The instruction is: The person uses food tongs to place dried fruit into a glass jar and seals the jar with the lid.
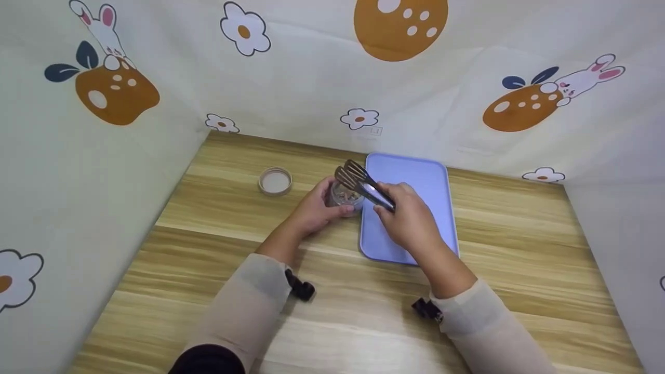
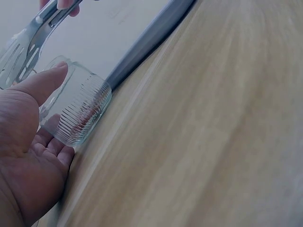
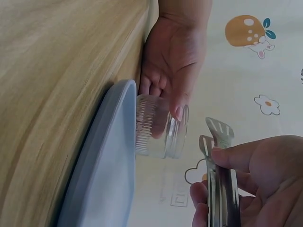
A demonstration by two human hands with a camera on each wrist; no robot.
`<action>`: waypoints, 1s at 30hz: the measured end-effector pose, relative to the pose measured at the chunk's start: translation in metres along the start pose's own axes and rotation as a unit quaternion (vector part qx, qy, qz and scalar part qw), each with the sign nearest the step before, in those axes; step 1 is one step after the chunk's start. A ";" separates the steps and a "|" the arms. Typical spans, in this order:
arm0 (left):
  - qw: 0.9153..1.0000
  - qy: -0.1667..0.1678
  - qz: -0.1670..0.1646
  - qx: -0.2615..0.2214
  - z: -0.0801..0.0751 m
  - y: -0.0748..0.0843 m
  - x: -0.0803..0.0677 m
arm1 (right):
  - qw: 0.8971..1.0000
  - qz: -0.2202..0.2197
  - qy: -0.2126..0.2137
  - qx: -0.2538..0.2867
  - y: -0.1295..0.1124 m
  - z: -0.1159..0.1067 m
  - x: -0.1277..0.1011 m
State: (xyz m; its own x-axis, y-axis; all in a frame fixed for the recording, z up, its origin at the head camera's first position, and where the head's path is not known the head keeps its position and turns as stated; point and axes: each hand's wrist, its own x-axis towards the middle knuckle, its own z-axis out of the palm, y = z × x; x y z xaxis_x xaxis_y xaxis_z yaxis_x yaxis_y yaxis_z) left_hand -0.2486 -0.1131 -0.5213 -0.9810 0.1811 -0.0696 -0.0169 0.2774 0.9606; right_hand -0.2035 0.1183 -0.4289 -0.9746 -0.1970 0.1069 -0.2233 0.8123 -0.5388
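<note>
A small ribbed glass jar (image 1: 345, 199) (image 2: 78, 109) (image 3: 158, 127) stands open-topped on the wooden table (image 1: 343, 322), just left of a lilac tray (image 1: 410, 179). My left hand (image 1: 317, 208) (image 2: 33, 142) (image 3: 173, 61) wraps around the jar from the left, thumb along its rim. My right hand (image 1: 408, 215) (image 3: 258, 179) grips metal tongs (image 1: 363, 184) (image 2: 26, 45) (image 3: 218, 170) by the handle. Their slotted tips hover above the jar's mouth, close together. Something brownish lies in the jar; I cannot tell what.
The jar's lid (image 1: 275, 181) lies upside down on the table to the left of the jar. Patterned fabric walls (image 1: 332, 78) close in the table at the back and both sides. Bare wood (image 1: 519, 228) stretches right of the tray.
</note>
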 end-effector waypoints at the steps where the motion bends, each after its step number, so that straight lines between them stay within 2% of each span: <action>1: 1.000 0.000 -0.001 -0.001 0.000 0.000 0.000 | 1.000 0.005 -0.007 0.000 0.000 0.000 -0.001; 6: 1.000 -0.001 0.008 -0.018 0.000 0.000 0.001 | 0.999 0.025 -0.038 0.000 0.000 -0.005 -0.005; 11: 0.999 -0.007 0.015 -0.034 0.000 0.000 0.002 | 0.999 0.033 -0.021 0.003 0.014 -0.014 -0.007; 20: 1.000 -0.010 0.020 -0.020 -0.002 -0.002 0.003 | 0.998 0.053 0.028 -0.001 0.071 -0.046 -0.020; 30: 1.000 -0.014 0.012 -0.013 -0.001 -0.002 0.003 | 0.987 0.150 0.051 -0.016 0.129 -0.081 -0.031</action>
State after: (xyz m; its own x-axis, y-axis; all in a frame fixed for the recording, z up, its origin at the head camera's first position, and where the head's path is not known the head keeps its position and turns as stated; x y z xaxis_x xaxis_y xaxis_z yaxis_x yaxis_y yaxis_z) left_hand -0.2514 -0.1145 -0.5227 -0.9753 0.2145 -0.0527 0.0021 0.2475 0.9689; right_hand -0.2039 0.2737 -0.4342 -0.9935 0.1092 0.0309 0.0760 0.8426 -0.5331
